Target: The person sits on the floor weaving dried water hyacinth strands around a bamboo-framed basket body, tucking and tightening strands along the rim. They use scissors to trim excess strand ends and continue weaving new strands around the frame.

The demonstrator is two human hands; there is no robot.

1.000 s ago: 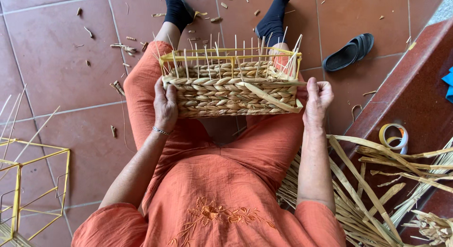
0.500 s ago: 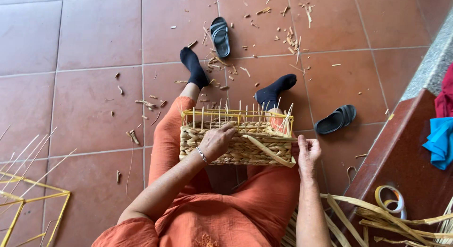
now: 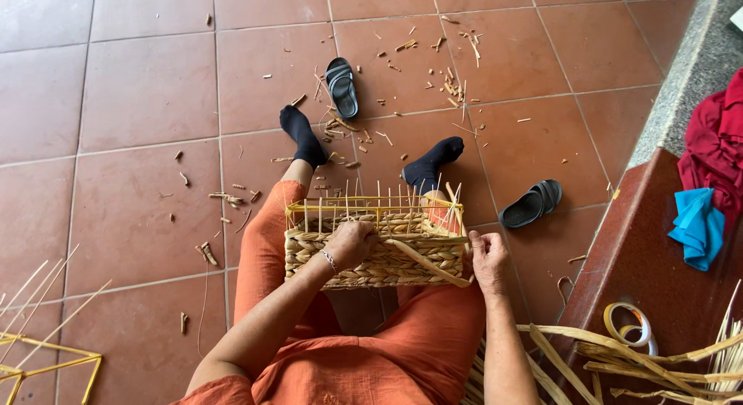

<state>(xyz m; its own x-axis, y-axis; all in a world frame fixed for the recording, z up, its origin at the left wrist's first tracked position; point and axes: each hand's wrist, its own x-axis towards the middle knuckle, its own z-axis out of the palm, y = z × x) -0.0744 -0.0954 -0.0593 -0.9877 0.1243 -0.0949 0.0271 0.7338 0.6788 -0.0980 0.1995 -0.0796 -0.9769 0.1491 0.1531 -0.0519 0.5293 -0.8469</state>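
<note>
Orange clothing (image 3: 402, 351), black socks (image 3: 303, 138), wrist bracelet (image 3: 330, 261)

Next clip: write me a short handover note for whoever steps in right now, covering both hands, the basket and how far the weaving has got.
Left hand: resting on the top front edge of the woven basket, fingers curled over the rim.
Right hand: at the basket's right end, pinching the loose flat strand that crosses the front.
Basket: on the lap, over orange trousers.
Done: lower walls woven in braided fibre.
Left: upper yellow frame and upright stakes bare; loose strand not worked in.
Nearby: spare strips and tape rolls on the person's right.
</note>
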